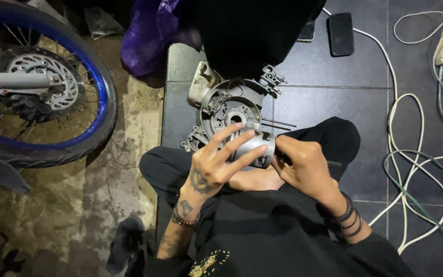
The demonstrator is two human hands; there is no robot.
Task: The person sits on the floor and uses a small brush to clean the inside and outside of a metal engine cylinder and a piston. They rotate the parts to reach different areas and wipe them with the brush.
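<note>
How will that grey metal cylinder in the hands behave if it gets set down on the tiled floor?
The metal cylinder looks rigid, so it should not flex. Its wall is round, so laid on its side on the floor it could roll; on an open end it probably stays put. The left hand wraps it while the right hand steadies it, suggesting some weight.

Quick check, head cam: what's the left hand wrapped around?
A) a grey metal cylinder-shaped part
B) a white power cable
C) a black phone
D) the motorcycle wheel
A. The left hand has its fingers spread over a grey metal cylinder-shaped part, with the right hand at its other side; the phone, cable and wheel lie apart, untouched.
</note>
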